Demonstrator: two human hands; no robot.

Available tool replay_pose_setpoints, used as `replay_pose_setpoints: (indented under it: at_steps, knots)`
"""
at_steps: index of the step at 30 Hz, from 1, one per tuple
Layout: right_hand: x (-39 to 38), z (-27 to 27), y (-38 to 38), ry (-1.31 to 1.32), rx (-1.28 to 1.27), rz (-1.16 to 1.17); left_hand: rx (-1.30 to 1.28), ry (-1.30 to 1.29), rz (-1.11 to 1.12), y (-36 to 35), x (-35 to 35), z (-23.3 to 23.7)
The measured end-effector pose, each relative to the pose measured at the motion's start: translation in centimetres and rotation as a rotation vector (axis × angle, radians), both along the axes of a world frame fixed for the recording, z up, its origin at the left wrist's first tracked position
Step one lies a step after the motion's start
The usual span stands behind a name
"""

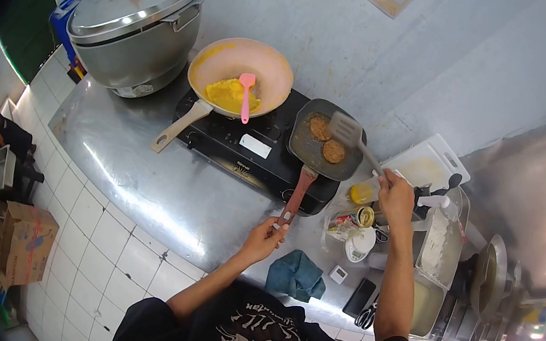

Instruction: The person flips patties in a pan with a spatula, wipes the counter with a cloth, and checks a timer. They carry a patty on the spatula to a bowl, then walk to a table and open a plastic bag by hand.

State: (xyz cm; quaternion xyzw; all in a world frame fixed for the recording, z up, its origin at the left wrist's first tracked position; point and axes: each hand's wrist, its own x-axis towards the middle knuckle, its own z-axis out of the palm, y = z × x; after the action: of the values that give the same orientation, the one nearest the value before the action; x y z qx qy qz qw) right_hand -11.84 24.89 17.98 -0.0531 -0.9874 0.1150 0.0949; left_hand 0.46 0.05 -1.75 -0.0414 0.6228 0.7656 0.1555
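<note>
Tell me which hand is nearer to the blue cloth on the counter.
Left. The left hand grips the pan handle just beyond the blue cloth. The right hand holds the spatula farther off, to the cloth's right.

steel counter (142, 185) with stove (253, 159), rice cooker (135, 27), blue cloth (297, 276), phone (360, 297)
</note>
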Motion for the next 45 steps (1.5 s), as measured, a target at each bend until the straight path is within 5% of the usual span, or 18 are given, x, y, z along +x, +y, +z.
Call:
replay_pose_setpoints:
  at_steps: [8,17,45]
  knots:
    - [-2.2,1.8,-3.7,-0.073,0.346,0.182,0.021,-0.023,0.011,0.2,0.2,0.4]
    - [-2.8,1.6,-4.8,0.012,0.44,0.261,-0.004,-0.015,-0.011,0.0,0.2,0.0]
    - [-4.1,-0.5,-5.5,0.023,0.317,0.177,0.003,0.0,-0.012,-0.1,0.1,-0.5]
